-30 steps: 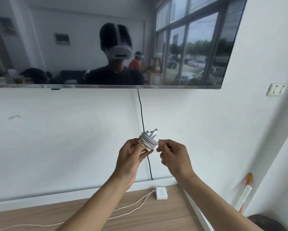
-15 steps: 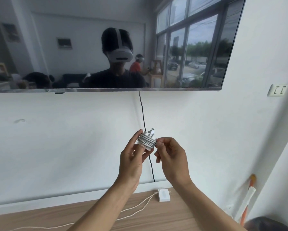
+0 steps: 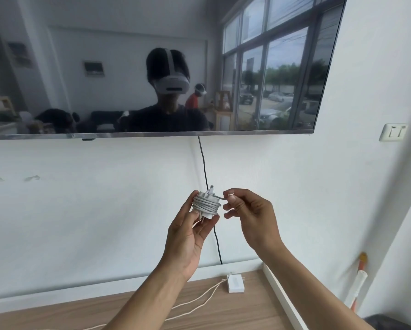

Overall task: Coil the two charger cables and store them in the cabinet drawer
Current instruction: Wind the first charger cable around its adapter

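Note:
My left hand (image 3: 190,236) holds a white charger (image 3: 207,203) with its grey-white cable wound tightly round the body, prongs pointing up. My right hand (image 3: 249,214) pinches the free end of that cable just right of the coil, at the level of the top turns. Both hands are raised in front of the white wall. A second white charger (image 3: 235,283) lies on the wooden cabinet top (image 3: 223,315) below, its pale cable (image 3: 199,298) trailing loose to the left. The drawer is not in view.
A wall-mounted TV (image 3: 152,67) hangs above, with a black cord (image 3: 207,182) running down behind my hands. A white wall socket (image 3: 393,132) sits at the right. An orange and white stick (image 3: 359,284) leans in the right corner.
The view has tilted slightly upward. My right hand has drawn the cable end a little away from the coil, to the right; the left hand has turned the charger slightly.

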`<state>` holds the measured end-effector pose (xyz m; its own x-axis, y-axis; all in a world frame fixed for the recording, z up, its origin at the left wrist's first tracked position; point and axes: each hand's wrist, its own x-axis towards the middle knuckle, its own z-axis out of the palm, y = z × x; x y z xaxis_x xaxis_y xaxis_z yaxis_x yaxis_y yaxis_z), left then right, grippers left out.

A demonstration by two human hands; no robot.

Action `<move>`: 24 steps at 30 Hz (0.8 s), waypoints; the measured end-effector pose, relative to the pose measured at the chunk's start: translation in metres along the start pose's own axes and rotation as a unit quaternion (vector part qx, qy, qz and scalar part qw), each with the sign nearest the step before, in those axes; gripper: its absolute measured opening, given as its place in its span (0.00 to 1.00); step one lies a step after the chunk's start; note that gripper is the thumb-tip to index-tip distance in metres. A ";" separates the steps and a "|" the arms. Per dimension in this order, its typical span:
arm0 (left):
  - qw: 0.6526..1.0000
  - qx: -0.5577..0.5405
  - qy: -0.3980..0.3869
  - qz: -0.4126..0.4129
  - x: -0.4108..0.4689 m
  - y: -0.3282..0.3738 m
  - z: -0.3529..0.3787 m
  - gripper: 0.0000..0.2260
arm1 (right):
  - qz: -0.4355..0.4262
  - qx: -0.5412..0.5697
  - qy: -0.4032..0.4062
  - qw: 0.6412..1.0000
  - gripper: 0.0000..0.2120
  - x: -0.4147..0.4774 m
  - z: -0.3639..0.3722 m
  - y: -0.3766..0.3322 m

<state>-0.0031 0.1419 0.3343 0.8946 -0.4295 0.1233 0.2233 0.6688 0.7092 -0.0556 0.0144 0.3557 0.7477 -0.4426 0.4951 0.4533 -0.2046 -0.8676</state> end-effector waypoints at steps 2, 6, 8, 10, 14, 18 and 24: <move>1.000 -0.014 0.000 -0.001 0.000 0.001 0.001 0.16 | 0.002 -0.009 0.005 1.000 0.07 0.001 -0.001 0.001; 0.999 -0.036 -0.017 -0.002 -0.002 0.006 0.002 0.15 | 0.006 -0.068 0.015 0.998 0.08 -0.002 -0.008 0.013; 0.999 -0.027 -0.024 -0.002 -0.003 0.008 0.003 0.15 | 0.008 -0.068 0.016 0.997 0.09 -0.006 -0.010 0.017; 1.000 -0.015 -0.017 -0.005 -0.004 0.008 0.004 0.15 | -0.014 -0.051 0.024 0.998 0.09 -0.011 -0.009 0.017; 1.000 -0.007 -0.003 -0.009 -0.006 0.006 0.005 0.15 | -0.050 -0.036 0.011 0.998 0.10 -0.010 -0.002 0.008; 1.000 0.000 -0.006 -0.016 -0.009 0.003 0.009 0.16 | -0.041 -0.047 0.024 0.998 0.11 -0.007 -0.003 0.004; 0.999 0.023 -0.020 -0.015 -0.007 0.007 0.007 0.16 | -0.047 -0.061 0.007 0.997 0.06 -0.005 -0.005 -0.004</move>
<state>-0.0107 0.1459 0.3432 0.8711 -0.4738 0.1290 0.2308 0.6270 0.7440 -0.0635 0.0126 0.3565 0.6978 -0.4280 0.5744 0.4578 -0.3502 -0.8171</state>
